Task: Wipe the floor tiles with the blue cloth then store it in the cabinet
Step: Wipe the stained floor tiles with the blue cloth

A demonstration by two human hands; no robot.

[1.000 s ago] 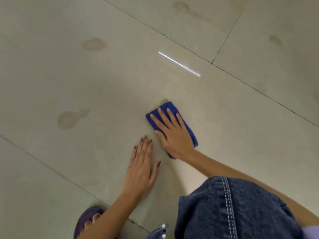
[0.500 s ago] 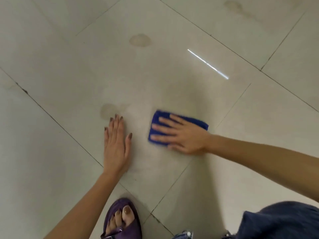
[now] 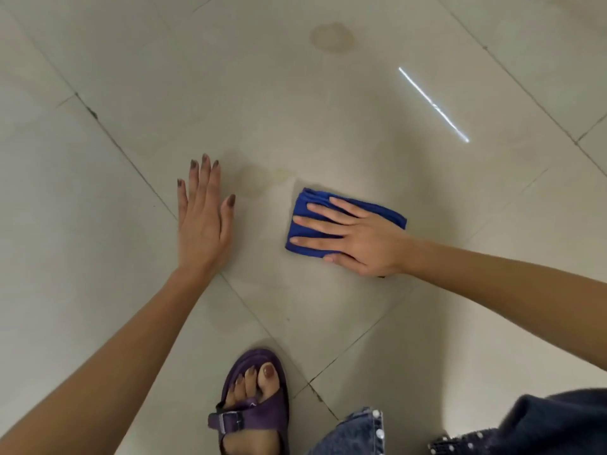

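A folded blue cloth [image 3: 303, 210] lies flat on the beige floor tiles [image 3: 295, 110]. My right hand [image 3: 356, 238] presses down on it with fingers spread, pointing left, covering most of its right part. My left hand [image 3: 203, 221] rests flat on the tile to the left of the cloth, fingers together and pointing away from me, holding nothing. A faint yellowish stain [image 3: 259, 180] sits on the tile between my left hand and the cloth, just beyond the cloth's far left corner. No cabinet is in view.
A larger brownish stain [image 3: 331, 36] marks the tile farther away. A bright light streak [image 3: 433, 105] reflects on the floor to the right. My foot in a purple sandal [image 3: 253, 399] stands near the bottom, with a denim-clad knee [image 3: 492, 428] at bottom right.
The view has shifted, so the hands and the cloth sit differently in frame. My right hand turned from pointing away to pointing left on the cloth, which now lies close to the nearer stain.
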